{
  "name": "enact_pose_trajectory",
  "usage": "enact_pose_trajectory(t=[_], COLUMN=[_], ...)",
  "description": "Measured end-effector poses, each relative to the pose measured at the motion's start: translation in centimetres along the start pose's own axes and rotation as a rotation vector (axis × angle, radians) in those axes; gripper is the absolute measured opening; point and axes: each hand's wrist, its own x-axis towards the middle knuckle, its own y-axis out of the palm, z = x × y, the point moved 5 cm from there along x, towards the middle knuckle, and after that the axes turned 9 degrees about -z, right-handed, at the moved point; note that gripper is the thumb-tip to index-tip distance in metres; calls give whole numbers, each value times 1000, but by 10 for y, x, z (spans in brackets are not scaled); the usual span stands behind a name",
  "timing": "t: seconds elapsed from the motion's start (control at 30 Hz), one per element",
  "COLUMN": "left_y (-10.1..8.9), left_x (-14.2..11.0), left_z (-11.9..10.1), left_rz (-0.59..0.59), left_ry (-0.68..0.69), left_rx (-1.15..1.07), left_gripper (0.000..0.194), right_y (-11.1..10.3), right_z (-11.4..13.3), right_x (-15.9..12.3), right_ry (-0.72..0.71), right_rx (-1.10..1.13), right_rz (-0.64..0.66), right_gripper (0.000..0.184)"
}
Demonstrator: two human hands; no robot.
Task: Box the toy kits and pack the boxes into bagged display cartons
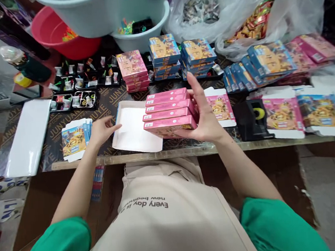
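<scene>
My right hand (206, 118) grips a stack of several pink boxes (169, 122) from the right, thumb and fingers spread around their ends. The stack is held over the right part of an open carton, its white inside (137, 130) facing up. My left hand (103, 130) is left of that carton, thumb and fingers apart, nothing visible between them. Close beside it lie blue flat cartons (74, 140). Just behind my right hand, a pink printed carton (221, 107) is partly hidden.
Stacked pink boxes (132, 66) and blue boxes (164, 49) stand behind, near black trays (87, 99) of small items. Right are a black tape dispenser (251, 122) and more cartons (283, 111). Tubs (141, 10) and plastic bags (201, 9) line the back; a white stack (28, 137) lies left.
</scene>
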Motion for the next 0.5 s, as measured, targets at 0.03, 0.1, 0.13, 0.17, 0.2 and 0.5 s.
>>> enact_pose_trajectory(t=[0.03,0.1,0.13,0.17,0.2,0.5], left_y=[10,37,52,68,83,148], left_x=[-6,-20,-26,-32,-36,-68], left_z=[10,10,3,-7,-18,-69], left_rz=[35,97,115,139,166,393], left_ry=[-37,-58,-59,-68,-82,-205], left_rx=[-4,-56,-99,-155,-224,-595], left_gripper=[50,40,39,41,42,36], right_y=[7,24,32,39,44,46], right_z=[5,11,12,11,8,-9], right_x=[0,-4,-6,-9,-12,-30], right_ry=[-69,-233,-302,-360,-402,-427], right_rx=[-85,-317,-443,-571,-694,-1077], right_rz=[39,138,182,219,249,517], right_gripper=[102,104,105,105,104,108])
